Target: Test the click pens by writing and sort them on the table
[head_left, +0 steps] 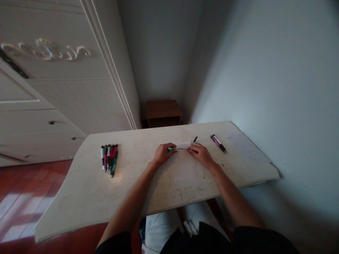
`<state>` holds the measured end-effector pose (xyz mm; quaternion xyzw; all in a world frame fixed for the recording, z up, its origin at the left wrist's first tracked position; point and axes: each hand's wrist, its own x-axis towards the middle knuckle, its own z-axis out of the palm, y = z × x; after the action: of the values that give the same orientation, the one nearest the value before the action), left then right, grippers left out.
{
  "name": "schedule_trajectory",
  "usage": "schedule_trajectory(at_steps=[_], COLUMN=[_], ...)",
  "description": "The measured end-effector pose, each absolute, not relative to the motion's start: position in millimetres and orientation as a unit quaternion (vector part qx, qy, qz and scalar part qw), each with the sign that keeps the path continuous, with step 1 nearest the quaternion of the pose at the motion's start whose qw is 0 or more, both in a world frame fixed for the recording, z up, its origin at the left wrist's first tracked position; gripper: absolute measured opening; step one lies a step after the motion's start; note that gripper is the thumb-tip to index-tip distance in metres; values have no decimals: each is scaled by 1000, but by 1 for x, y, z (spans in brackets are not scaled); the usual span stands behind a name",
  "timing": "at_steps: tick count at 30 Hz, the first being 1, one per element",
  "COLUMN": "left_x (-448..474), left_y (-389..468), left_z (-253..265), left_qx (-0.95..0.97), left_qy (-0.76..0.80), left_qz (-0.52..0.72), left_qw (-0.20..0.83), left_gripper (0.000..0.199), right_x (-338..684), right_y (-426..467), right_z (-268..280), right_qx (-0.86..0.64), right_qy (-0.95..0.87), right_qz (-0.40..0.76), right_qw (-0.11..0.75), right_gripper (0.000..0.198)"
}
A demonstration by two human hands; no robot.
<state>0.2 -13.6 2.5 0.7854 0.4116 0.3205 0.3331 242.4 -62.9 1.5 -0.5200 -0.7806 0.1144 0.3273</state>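
Observation:
Over a sheet of lined paper, my two hands face each other a short way apart. My left hand is closed in a pinch on a green pen part. Between the hands runs a thin dark rod like a pen refill; the fingers of my right hand pinch its right end. Whether the rod's left end sits inside the green part is hidden by my left fingers. Just beyond my right hand lies a short black pen piece.
Several pens lie side by side on the left of the white table. Two more pens rest to the right, near a written sheet. A wall, a white cabinet and a low brown table surround it.

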Motion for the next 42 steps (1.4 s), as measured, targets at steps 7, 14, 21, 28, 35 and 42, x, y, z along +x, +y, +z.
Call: schedule_trajectory(at_steps=[7,14,21,28,35,42], left_x=[-2,-6,-11,-12,-10,-10], left_y=[-9,-6,-3,-5,-4,-5], left_z=[0,0,5,7,1,3], left_qx=[781,789,813,842,842,829], left_qy=[414,402,405,407,418,438], left_qz=[343,375,377,331,306,305], left_qw=[316,275,182,129,149,167], left_gripper=[36,51,29,31,35,17], right_x=[242,244,247,246,244,243], right_y=[-64,-63,-63,-63,-62,-63], right_z=[5,2,4,5,5,5], right_qx=[-515,-520,-535,-533,-526,-532], right_qy=[-771,-748,-733,-740,-749,-750], right_qz=[104,75,49,41,38,41], right_qw=[359,406,416,407,402,392], right_gripper=[25,22,22,20,21,22])
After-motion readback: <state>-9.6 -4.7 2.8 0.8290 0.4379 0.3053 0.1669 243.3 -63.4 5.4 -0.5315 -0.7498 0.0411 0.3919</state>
